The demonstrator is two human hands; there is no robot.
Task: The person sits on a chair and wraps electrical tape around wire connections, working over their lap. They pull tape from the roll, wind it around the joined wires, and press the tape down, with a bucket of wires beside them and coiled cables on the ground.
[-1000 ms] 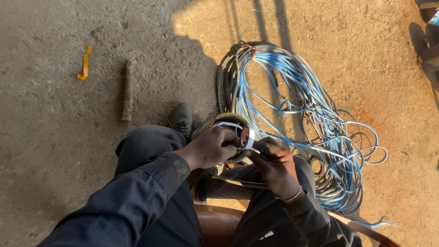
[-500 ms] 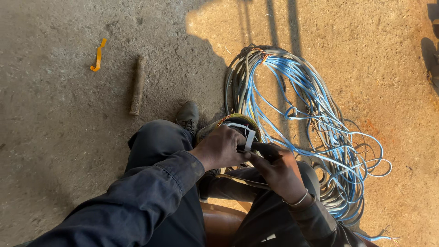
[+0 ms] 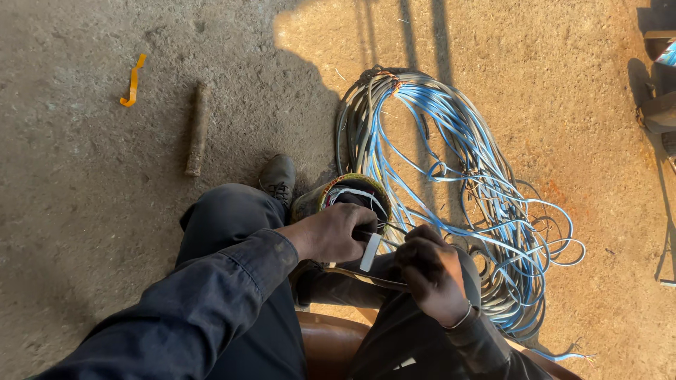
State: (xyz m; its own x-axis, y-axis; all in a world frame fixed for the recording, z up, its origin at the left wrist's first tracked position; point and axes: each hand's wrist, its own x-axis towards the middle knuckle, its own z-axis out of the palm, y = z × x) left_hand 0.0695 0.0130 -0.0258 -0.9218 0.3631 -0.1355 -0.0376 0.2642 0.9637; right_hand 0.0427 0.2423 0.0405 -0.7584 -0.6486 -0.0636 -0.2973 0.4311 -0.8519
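Observation:
My left hand (image 3: 336,232) is closed around a thin wire and a flat white strip (image 3: 370,252) that hangs from its fingers. Close beside it, my right hand (image 3: 431,276) grips the same wire (image 3: 394,226), fingers curled tight. Both hands hover over my knees, just in front of a small round container (image 3: 331,195) with dark and white wires inside. A large loose coil of blue and grey cable (image 3: 451,176) lies on the dirt ground beyond the hands, with strands running toward them.
My dark shoe (image 3: 279,176) rests on the ground by the container. A short brown stick (image 3: 198,130) and a yellow strip (image 3: 132,81) lie at the left. Brown seat edge (image 3: 331,341) shows below. Dark objects (image 3: 658,77) stand at the right edge.
Both hands have shifted slightly lower and to the right in view. The white strip now hangs down from my left hand instead of lying near the container rim.

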